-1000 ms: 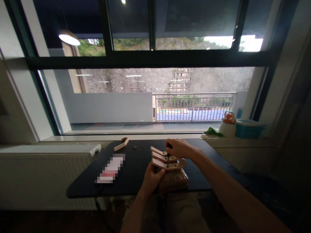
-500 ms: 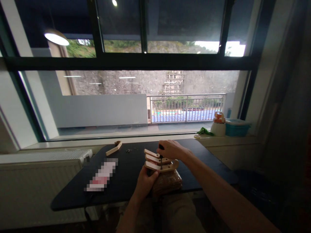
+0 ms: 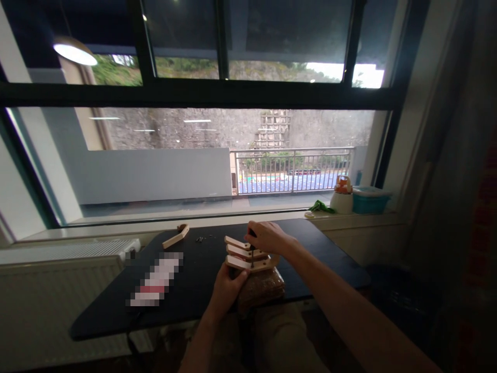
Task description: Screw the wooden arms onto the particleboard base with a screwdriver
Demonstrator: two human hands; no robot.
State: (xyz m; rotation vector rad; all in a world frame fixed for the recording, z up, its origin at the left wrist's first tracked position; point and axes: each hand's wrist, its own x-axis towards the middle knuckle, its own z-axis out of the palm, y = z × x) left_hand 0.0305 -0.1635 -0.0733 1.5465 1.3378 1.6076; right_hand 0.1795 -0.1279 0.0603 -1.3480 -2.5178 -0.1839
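Note:
Three bent, pale wooden hooks (image 3: 237, 263) lie side by side on a brown, plastic-wrapped bundle (image 3: 264, 286) near the table's front edge. My left hand (image 3: 225, 290) grips the nearest hook at its left part, thumb on top and fingers beneath. From above, my right hand (image 3: 269, 237) is closed around the dark handle of a screwdriver (image 3: 252, 255). Its shaft points straight down and the tip meets the nearest hook around its bend; any screw under it is too small to see. What joins the hooks is mostly hidden.
On the dark table (image 3: 202, 282) lie another bent wooden hook (image 3: 175, 238), several small screws (image 3: 199, 239) and a pixelated pale-and-red item (image 3: 157, 282). A radiator (image 3: 70, 295) stands left. The windowsill holds a white jug (image 3: 341, 202), a teal tub (image 3: 370, 203) and a green cloth (image 3: 321, 206).
The whole view has shifted slightly, so everything sits a little further left. Both hands keep their grip, and the screwdriver stays upright on the nearest hook.

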